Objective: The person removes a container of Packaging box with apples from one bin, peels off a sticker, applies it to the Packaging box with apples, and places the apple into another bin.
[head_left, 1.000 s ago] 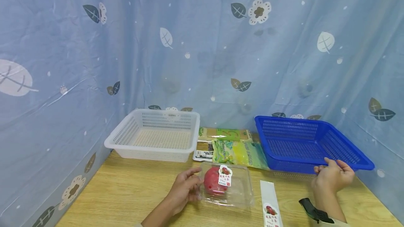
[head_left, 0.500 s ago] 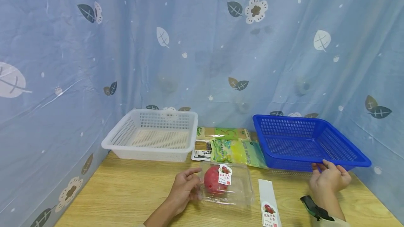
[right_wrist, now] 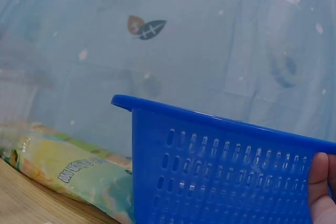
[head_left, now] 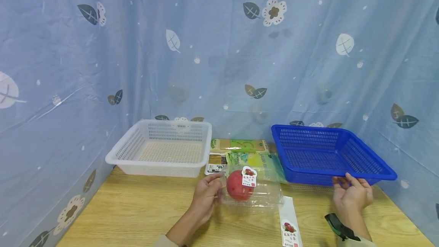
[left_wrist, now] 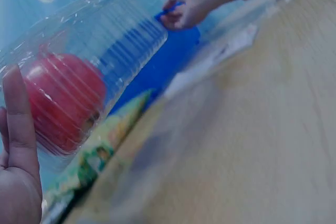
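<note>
My left hand [head_left: 205,196] grips the left end of a clear plastic clamshell box [head_left: 266,193]. The box is raised off the table and tilted. Inside it, at the left end, sits a round red fruit [head_left: 236,189], and a white sticker [head_left: 249,178] with a red fruit picture is on the lid. In the left wrist view the ridged box [left_wrist: 126,38] shows the fruit [left_wrist: 65,95] through its wall. My right hand [head_left: 353,196] holds the front rim of a blue plastic basket [head_left: 308,177], fingers at the rim and thumb [right_wrist: 318,177] against the outer wall.
A white plastic basket [head_left: 161,167] stands at the left back. Between the baskets lie a yellow-green packet [head_left: 245,158], a green and tan packet [head_left: 238,146] and a white-edged packet [head_left: 214,169]. A sticker strip [head_left: 289,216] lies on the wooden table [head_left: 144,209]. A patterned blue curtain hangs behind.
My left hand has lifted the clamshell box off the table and tilted it, overlapping the yellow-green packet in view. My right hand has closed its fingers on the blue basket's front rim.
</note>
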{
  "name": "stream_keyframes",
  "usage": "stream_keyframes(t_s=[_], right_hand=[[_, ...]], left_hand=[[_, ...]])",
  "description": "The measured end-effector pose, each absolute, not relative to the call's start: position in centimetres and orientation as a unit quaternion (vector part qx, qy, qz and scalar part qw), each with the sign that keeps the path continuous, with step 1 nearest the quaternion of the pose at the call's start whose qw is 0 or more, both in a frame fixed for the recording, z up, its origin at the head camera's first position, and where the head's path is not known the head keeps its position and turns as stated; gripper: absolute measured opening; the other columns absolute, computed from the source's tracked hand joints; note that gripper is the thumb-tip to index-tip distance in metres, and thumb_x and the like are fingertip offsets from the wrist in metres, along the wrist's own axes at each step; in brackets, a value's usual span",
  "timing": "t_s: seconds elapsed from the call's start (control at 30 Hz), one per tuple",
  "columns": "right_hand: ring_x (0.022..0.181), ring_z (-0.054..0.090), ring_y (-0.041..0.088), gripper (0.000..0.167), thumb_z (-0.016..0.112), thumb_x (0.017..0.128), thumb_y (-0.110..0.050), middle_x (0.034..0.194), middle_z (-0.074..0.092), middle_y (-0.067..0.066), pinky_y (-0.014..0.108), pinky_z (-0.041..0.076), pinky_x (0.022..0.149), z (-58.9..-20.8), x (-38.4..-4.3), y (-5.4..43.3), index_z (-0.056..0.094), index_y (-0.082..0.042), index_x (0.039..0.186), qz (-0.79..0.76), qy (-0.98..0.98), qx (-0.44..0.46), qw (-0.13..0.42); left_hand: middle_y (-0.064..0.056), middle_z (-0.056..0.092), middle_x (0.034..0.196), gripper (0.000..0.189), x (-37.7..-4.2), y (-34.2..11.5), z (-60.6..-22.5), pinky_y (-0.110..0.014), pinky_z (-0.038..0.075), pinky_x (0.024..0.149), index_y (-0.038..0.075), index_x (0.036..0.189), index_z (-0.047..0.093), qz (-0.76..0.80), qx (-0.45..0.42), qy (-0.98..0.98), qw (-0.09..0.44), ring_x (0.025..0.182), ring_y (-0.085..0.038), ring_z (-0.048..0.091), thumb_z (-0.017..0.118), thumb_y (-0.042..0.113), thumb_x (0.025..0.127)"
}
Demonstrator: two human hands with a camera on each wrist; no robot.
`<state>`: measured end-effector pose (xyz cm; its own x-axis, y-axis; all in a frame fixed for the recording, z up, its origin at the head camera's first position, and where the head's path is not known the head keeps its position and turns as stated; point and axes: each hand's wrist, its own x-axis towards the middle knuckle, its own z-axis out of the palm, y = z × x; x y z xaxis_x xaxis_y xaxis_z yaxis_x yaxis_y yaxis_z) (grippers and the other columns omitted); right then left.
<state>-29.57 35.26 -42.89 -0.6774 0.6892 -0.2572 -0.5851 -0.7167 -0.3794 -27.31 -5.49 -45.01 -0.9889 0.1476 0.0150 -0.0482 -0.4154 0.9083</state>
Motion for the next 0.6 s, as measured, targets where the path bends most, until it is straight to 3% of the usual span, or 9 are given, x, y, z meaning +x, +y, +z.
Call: stream_keyframes(t_s=[0.27,0.6], right_hand=[[0.055,0.046,0.029,0.034,0.06,0.092,0.014,0.099,0.042,0.008,0.038,0.048,0.052,-42.7,-29.8,34.9,0.037,-0.009,0.101,0.901,-0.149,-0.187,0.361],[0.05,0.047,0.028,0.038,0.063,0.088,0.017,0.093,0.044,0.01,0.037,0.049,0.048,-43.1,-29.8,35.0,0.038,-0.009,0.101,0.895,-0.124,-0.198,0.381]], left_hand=[[0.0,0.054,0.08,0.05,-28.7,-3.4,-41.9,-0.017,0.051,0.049,-0.01,0.138,0.042,0.85,0.084,0.517,0.054,0.055,-0.005,0.049,0.055,0.001,0.091],[0.002,0.052,0.068,0.057,-30.6,0.9,-39.1,-0.019,0.053,0.049,-0.007,0.141,0.047,0.869,0.086,0.486,0.038,0.055,-0.006,0.049,0.064,0.004,0.088]])
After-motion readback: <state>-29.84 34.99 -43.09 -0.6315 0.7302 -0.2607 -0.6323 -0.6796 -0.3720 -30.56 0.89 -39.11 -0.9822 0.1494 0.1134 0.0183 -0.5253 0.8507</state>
